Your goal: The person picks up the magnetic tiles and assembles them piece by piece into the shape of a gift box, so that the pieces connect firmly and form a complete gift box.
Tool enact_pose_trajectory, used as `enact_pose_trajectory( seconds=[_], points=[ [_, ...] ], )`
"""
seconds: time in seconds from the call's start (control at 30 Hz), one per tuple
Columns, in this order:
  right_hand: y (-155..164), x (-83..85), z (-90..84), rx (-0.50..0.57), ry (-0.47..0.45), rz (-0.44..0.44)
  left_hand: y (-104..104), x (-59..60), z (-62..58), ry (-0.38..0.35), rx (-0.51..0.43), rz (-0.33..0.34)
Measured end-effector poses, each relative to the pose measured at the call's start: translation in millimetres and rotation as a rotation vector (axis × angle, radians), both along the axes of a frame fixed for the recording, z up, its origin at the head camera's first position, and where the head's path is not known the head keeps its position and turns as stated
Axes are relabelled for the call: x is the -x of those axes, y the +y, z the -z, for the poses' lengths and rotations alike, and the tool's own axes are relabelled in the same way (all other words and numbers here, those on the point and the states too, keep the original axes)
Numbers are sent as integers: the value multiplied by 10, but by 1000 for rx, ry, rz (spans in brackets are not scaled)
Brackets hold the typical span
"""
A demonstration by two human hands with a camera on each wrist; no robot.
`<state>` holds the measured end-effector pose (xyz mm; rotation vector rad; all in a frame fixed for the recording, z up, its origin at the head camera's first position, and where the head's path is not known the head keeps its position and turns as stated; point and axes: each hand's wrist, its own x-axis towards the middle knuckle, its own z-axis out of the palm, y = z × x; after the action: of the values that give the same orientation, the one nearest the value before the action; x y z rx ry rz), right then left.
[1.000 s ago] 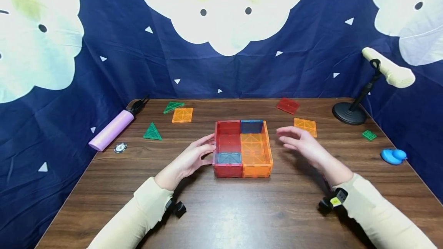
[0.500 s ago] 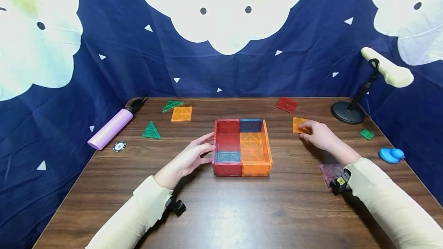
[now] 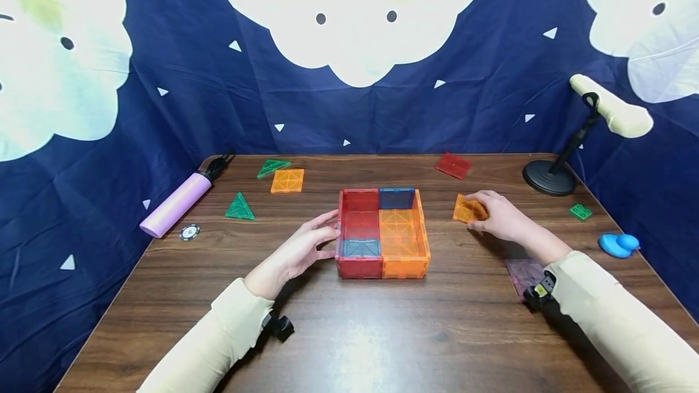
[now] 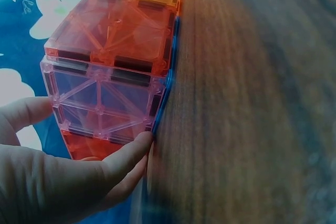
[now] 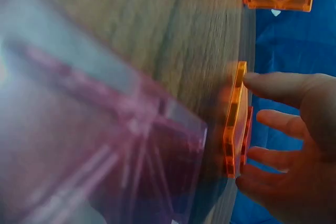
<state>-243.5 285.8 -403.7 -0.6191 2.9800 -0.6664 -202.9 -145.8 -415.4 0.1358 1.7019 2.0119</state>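
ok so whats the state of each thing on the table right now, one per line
tile box: upright, open-topped, walls standing
left hand: fingers resting on the box's left wall
right hand: pinching the orange square tile
orange square tile: tilted up off the table
pink tile: flat by the right wrist
red tile: flat, untouched
green triangle: flat, untouched

Translucent orange square tile (image 3: 465,208) tilted off the table; open-topped red-orange-blue tile box (image 3: 382,234) mid-table.
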Motion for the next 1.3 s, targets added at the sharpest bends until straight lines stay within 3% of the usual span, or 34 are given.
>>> enact_pose_trajectory(
  seconds=[0.17,0.5,0.67,0.83,1.07,1.3],
  points=[
    [13,62,16,-5,-68,-21,11,-3,2,0,-6,4],
    [-49,189,-16,-11,-56,-2,3,-1,-13,-7,-10,6],
    [-153,250,-91,94,-83,83,-17,4,-21,-16,-31,13],
    [-370,286,-280,223,-57,136,-26,-2,-16,-22,-41,12],
    [-817,308,-497,329,48,-32,-27,-3,-6,-20,-40,15],
    [-1371,282,-617,236,110,-240,-26,7,2,-29,-39,14]
  ],
)
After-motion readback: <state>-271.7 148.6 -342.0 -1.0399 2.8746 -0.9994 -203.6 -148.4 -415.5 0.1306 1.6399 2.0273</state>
